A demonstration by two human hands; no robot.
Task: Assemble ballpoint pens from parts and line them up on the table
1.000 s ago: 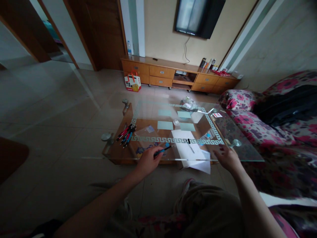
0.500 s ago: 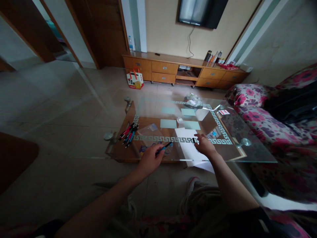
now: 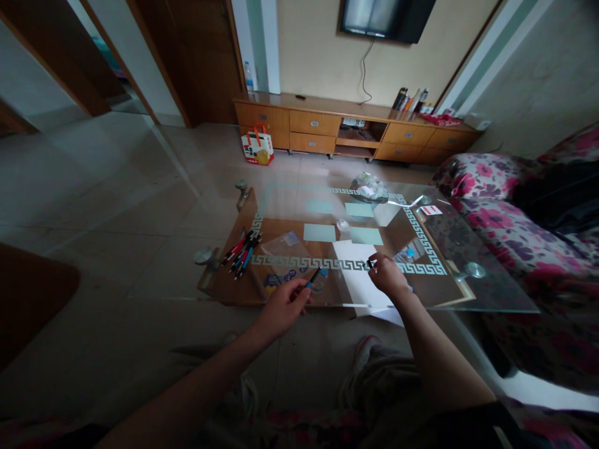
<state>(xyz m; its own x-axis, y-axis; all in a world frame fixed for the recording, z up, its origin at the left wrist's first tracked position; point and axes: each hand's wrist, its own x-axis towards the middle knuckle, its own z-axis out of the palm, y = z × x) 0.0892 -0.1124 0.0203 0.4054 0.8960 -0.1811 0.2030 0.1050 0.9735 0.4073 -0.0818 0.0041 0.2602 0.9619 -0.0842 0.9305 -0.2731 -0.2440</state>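
While the left hand keeps gripping its pen, the right hand has crossed from 3 o'clock — now pinching the cap on the paper.

The small dark thing at the right hand, perhaps a cap, is too small to tell.

There is one view, from a camera worn on the person's head. It looks forward and steeply down over the person's own arms, which enter from the bottom edge, onto a glass table in the middle of the frame, close enough for the hands to reach it. Beyond the table it faces a wooden cabinet and a wall screen at the top, fairly far off. A flowered sofa fills the right side.
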